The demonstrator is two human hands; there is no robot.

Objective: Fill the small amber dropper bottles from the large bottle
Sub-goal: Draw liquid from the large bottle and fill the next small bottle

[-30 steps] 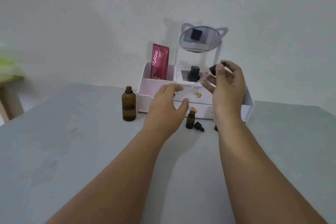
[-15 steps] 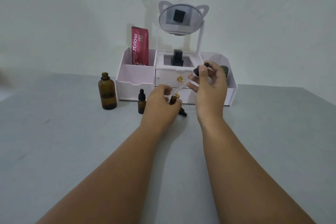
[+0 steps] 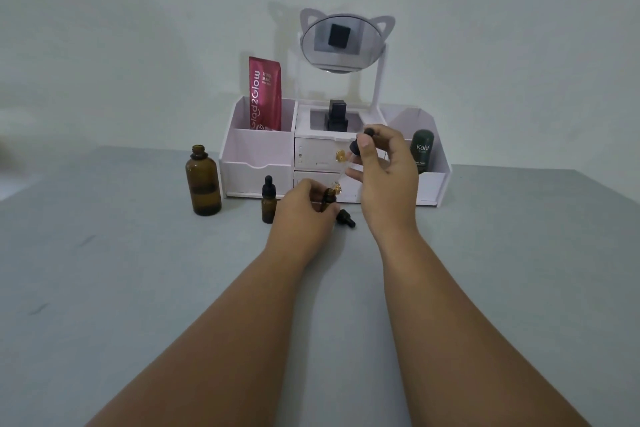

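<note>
The large amber bottle (image 3: 203, 182) stands uncapped on the grey table, left of the organizer. A small amber dropper bottle (image 3: 268, 201) with its black cap on stands beside my left hand. My left hand (image 3: 303, 215) grips a second small amber bottle (image 3: 329, 198), open at the top and mostly hidden by my fingers. My right hand (image 3: 384, 170) pinches the black bulb of a glass dropper (image 3: 348, 165), held slanted with its tip at that bottle's mouth. A loose black dropper cap (image 3: 345, 218) lies on the table between my hands.
A white desk organizer (image 3: 258, 163) with drawers stands against the wall behind the bottles. It holds a red tube (image 3: 265, 94), a dark green Kahf bottle (image 3: 422, 154), a black object (image 3: 337, 116) and a cat-eared mirror (image 3: 343, 42). The grey table (image 3: 138, 288) stretches toward me.
My left hand has closed on the small open bottle. My right hand lowered the dropper so its tip reaches the bottle's mouth. The camera view shifted, and the capped small bottle came into sight.
</note>
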